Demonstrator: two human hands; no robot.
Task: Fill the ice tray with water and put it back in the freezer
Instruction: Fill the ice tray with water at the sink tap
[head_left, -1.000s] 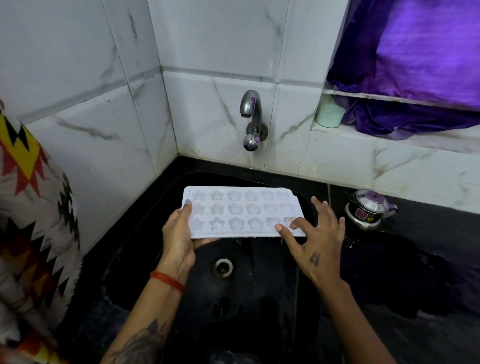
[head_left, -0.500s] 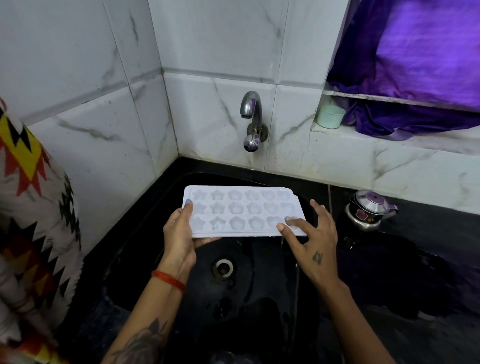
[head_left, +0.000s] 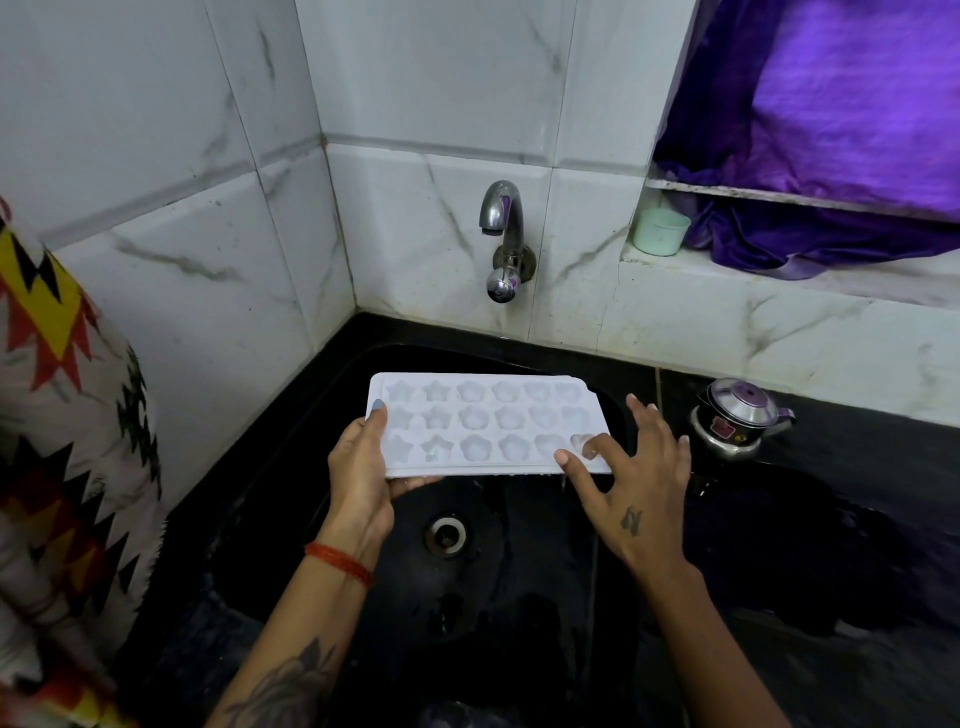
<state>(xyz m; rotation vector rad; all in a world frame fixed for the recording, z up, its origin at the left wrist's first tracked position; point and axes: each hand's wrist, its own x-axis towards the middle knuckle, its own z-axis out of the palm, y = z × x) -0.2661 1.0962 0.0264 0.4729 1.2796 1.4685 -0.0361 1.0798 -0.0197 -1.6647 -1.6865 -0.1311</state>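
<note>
A white ice tray (head_left: 485, 423) with star and flower moulds is held level over the black sink (head_left: 291, 499), below and in front of the steel tap (head_left: 503, 236). My left hand (head_left: 361, 467) grips the tray's left end, thumb on top and fingers underneath. My right hand (head_left: 631, 470) has its fingers spread, with a fingertip touching the tray's near right corner. No water runs from the tap. A thin trickle falls from the tray's right corner into the sink.
The sink drain (head_left: 445, 535) lies under the tray. A small steel kettle (head_left: 737, 418) stands on the black counter to the right. A green cup (head_left: 660, 231) and purple cloth (head_left: 831, 130) occupy the window ledge. Patterned fabric (head_left: 57, 441) hangs at the left.
My right hand shifted slightly along the tray's right corner, with its fingers spreading wider. The tray and my left hand stayed nearly still.
</note>
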